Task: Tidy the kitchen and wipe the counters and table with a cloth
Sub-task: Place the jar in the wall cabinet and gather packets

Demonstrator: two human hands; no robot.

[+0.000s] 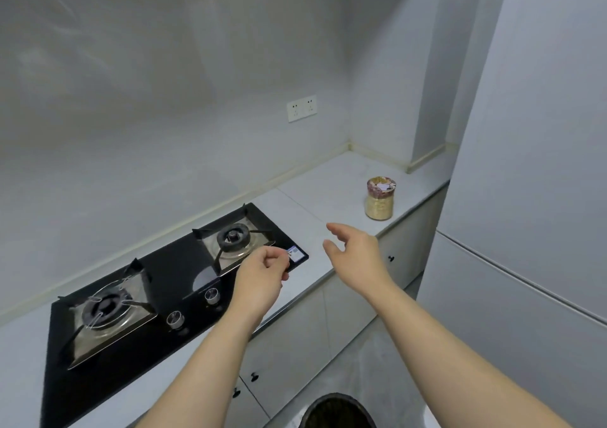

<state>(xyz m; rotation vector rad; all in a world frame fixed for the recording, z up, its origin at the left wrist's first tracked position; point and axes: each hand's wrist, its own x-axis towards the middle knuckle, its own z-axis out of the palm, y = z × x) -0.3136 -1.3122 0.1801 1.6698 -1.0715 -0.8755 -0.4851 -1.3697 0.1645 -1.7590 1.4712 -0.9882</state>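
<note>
A pale grey counter (331,194) runs along the wall with a black two-burner gas hob (170,283) set into it. A glass jar (380,198) with a patterned lid stands near the counter's right end. My left hand (262,276) hovers over the hob's right front corner, fingers loosely curled, holding nothing that I can see. My right hand (354,250) is stretched out over the counter, fingers relaxed and spread, a short way from the jar and not touching it. No cloth is in view.
A tall white fridge (525,197) stands at the right. White cabinet doors (295,339) with dark knobs sit under the counter. A dark bin (338,411) is on the floor below my arms. A double socket (302,108) is on the wall.
</note>
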